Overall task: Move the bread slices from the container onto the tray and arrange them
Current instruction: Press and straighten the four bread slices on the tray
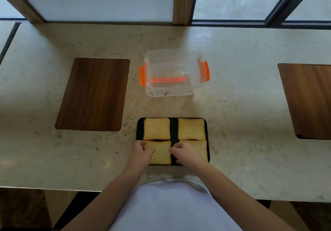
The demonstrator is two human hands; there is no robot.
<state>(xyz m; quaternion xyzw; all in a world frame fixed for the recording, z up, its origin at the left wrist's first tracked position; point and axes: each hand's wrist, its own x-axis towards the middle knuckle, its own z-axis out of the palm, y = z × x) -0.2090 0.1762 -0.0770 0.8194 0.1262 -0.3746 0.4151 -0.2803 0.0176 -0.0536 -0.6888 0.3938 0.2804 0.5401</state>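
Note:
A black tray [174, 128] lies on the counter near me, with several bread slices set two by two. The far left slice [156, 128] and far right slice [191, 129] lie flat. My left hand [141, 154] pinches the left edge of the near left slice [162, 154]. My right hand [186, 154] rests with curled fingers at that slice's right edge and covers part of the near right slice [200, 149]. The clear plastic container [174, 73] with orange clips stands beyond the tray and holds only crumbs.
A dark wooden inset [93, 94] is set in the counter to the left and another [308, 100] to the right. Windows with wooden posts run along the far edge. The counter's front edge is just below my forearms.

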